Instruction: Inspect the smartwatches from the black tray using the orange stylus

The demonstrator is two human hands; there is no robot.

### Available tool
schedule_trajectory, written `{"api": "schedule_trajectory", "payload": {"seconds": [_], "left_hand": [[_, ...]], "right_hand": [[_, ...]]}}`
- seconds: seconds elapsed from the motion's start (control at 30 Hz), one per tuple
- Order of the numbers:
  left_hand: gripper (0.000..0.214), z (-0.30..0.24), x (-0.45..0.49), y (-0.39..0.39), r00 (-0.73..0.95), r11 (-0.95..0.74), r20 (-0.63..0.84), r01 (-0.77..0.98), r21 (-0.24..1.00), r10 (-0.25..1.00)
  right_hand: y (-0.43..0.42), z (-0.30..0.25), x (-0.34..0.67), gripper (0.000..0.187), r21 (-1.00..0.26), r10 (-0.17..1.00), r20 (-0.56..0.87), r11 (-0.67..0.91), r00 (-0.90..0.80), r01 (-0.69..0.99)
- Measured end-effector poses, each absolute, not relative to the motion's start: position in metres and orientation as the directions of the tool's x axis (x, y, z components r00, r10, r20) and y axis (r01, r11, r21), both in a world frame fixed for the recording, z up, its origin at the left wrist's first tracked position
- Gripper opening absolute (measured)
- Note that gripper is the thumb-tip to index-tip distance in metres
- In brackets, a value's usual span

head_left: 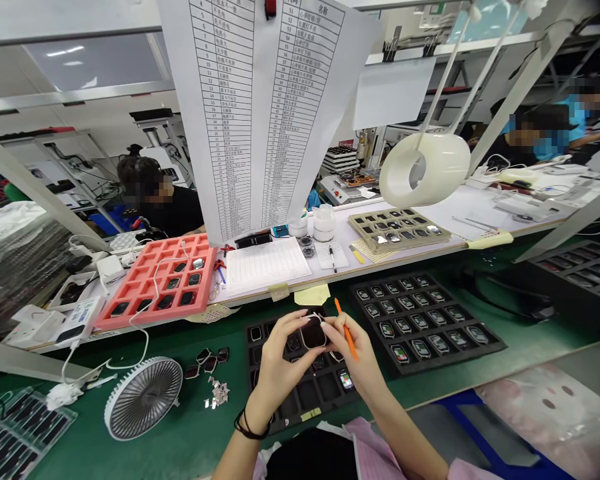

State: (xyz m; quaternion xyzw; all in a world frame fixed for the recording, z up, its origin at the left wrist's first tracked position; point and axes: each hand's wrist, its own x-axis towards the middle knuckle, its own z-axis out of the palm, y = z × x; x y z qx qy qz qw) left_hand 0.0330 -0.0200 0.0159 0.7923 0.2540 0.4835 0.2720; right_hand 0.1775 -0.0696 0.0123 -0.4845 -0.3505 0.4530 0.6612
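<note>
A dark rounded-square smartwatch body [313,333] is held up between my hands, above the black foam tray [310,395]. My left hand [280,360] grips its left side. My right hand [353,351] pinches its right side and also holds an orange pick [349,340]. A thin white wire seems to run across the watch's top edge. The tray holds several dark watch parts, and one has a lit screen. A second black tray [487,347], to the right, carries several watches with lit screens.
A round white desk fan [143,398] and loose dark and silver pieces lie left of my hands. A red tray [155,283] with watch parts, papers and a beige tray [399,230] stand on the shelf ahead. A co-worker [170,200] sits beyond it.
</note>
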Motion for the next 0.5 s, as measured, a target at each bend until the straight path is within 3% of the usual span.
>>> {"api": "schedule_trajectory", "payload": {"seconds": [0.13, 0.5], "left_hand": [[0.040, 0.0141, 0.0298, -0.0214, 0.311, -0.649, 0.597, 0.093, 0.755, 0.739], [0.039, 0.0087, 0.0247, -0.0213, 0.248, -0.536, 0.513, 0.031, 0.844, 0.822]], "right_hand": [[-0.0690, 0.0144, 0.1784, 0.046, -0.933, 0.941, -0.012, 0.111, 0.337, -0.342], [-0.0701, 0.0133, 0.1774, 0.047, -0.963, 0.910, 0.069, 0.168, 0.409, -0.210]]}}
